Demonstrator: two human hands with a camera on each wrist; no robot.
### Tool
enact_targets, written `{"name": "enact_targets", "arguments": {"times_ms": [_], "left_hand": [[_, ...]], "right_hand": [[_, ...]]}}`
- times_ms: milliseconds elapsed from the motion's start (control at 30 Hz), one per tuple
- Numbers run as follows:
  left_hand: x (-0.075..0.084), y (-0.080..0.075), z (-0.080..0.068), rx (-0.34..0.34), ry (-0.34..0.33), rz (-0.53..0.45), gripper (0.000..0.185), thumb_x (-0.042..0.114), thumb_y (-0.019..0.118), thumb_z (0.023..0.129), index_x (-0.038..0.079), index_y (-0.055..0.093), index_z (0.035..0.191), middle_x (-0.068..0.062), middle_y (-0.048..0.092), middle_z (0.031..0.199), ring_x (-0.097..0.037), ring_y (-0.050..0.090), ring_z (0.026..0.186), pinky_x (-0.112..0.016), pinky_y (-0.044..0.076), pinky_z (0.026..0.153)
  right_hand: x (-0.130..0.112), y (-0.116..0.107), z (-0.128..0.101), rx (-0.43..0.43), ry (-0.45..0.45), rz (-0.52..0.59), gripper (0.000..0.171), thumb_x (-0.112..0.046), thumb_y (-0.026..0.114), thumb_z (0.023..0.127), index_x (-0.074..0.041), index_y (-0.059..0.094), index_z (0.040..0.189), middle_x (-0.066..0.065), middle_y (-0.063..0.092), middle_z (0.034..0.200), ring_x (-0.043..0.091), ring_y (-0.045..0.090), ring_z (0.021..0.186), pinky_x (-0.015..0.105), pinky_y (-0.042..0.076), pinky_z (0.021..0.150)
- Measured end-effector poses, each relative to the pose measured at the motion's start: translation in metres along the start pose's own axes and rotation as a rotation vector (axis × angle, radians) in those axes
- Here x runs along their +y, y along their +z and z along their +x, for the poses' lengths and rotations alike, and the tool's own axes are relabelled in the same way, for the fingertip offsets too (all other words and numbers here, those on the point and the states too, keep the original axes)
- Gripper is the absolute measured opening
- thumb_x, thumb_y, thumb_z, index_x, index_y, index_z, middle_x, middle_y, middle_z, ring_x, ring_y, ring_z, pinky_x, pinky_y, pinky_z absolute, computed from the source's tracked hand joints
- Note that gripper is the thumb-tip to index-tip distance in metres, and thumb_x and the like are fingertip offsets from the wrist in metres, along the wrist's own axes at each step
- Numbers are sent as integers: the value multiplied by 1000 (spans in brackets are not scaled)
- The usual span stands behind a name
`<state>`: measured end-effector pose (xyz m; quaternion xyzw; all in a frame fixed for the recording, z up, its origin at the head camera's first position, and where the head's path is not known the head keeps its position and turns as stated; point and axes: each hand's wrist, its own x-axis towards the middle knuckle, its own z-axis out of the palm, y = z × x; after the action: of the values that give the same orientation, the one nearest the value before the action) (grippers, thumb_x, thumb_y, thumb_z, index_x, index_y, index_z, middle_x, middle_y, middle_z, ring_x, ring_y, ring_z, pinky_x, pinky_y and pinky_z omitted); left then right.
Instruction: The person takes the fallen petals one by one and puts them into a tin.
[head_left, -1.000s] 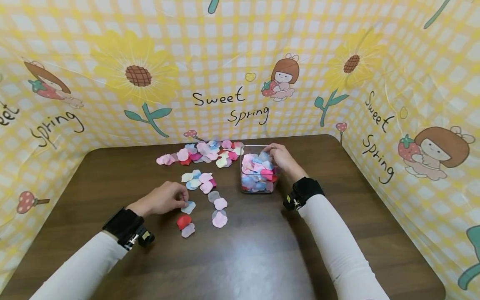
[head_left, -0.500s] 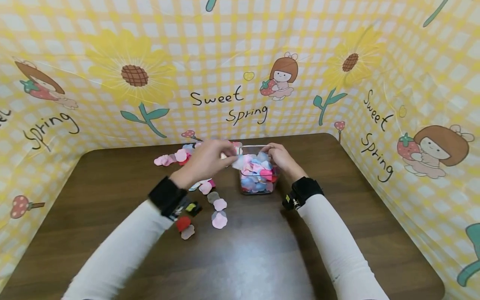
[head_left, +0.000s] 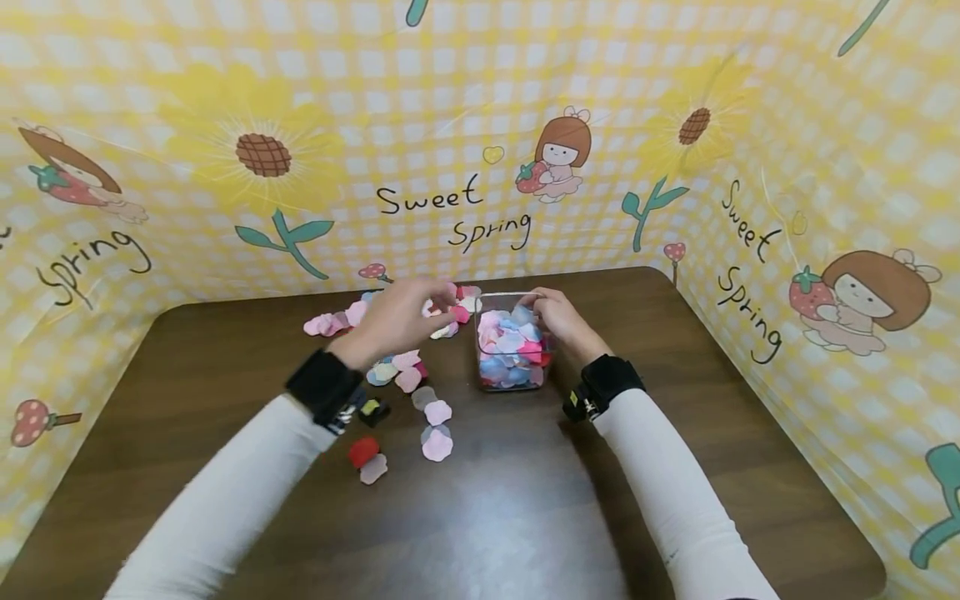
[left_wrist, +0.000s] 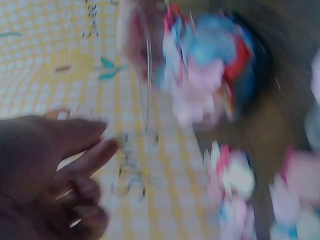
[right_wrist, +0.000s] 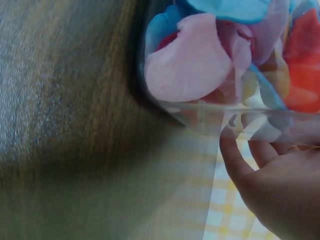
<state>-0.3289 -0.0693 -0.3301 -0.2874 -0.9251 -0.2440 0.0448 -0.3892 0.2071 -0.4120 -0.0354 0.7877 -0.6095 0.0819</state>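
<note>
A clear plastic container filled with pink, blue and red fabric petals stands at the back middle of the brown table. My right hand grips its right side, fingers curled over the rim; the right wrist view shows those fingers against the clear wall. My left hand hovers just left of the container above loose petals. In the blurred left wrist view its fingers look relaxed and hold nothing, with the container beyond them.
More petals lie in a heap at the back left. A red petal and pale pink ones lie nearer me. A yellow checked backdrop with sunflowers walls the table on three sides.
My left hand picked a petal off the table, carried it over the container, and has now drawn back to the left without it. The right hand stayed on the container.
</note>
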Motion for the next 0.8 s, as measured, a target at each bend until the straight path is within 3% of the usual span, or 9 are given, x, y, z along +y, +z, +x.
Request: {"name": "enact_targets", "arguments": {"times_ms": [100, 200, 333, 400, 533, 800], "left_hand": [[-24, -13, -34, -158, 48, -5, 11, 17, 77, 91, 12, 75, 101, -1, 73, 96, -23, 66, 93, -41, 52, 83], [-46, -15, -72, -356, 76, -31, 15, 13, 81, 87, 12, 74, 101, 2, 71, 98, -22, 65, 95, -43, 53, 86], [-63, -8, -120, -523, 19, -101, 36, 13, 85, 83, 9, 70, 115, -3, 66, 112, -24, 61, 101, -44, 51, 89], [-66, -4, -136, -543, -26, -141, 42, 14, 85, 83, 9, 69, 122, -6, 62, 116, -25, 58, 97, -39, 50, 85], [-71, 9, -153, -507, -63, -200, 46, 17, 83, 86, 11, 66, 128, -6, 56, 116, -21, 54, 88, -29, 46, 75], [-77, 27, -153, -402, -7, -159, 32, 22, 80, 90, 16, 68, 119, -2, 56, 107, -19, 54, 90, -28, 46, 75]], "right_hand": [[0, -1, 0, -1, 5, 0, 38, 0, 36, 92, 3, 63, 119, 8, 37, 73, 20, 30, 60, 36, 32, 64], [-1, -2, 0, 2, 13, -7, 38, 0, 36, 92, 3, 64, 119, 9, 38, 75, 24, 32, 64, 38, 34, 68], [-2, -1, 0, -6, 27, -5, 38, -2, 35, 93, 3, 63, 118, 11, 44, 83, 31, 37, 72, 41, 36, 73], [-3, -2, 0, -9, 28, -5, 38, -2, 35, 94, 3, 63, 119, 11, 46, 86, 33, 38, 75, 42, 37, 75], [-4, -2, -1, -1, 28, -9, 39, -1, 36, 93, 3, 63, 120, 9, 46, 81, 26, 36, 68, 40, 36, 71], [-2, -1, 0, -7, 28, 17, 38, 0, 35, 93, 4, 63, 119, 5, 34, 69, 16, 28, 55, 36, 31, 61]]}}
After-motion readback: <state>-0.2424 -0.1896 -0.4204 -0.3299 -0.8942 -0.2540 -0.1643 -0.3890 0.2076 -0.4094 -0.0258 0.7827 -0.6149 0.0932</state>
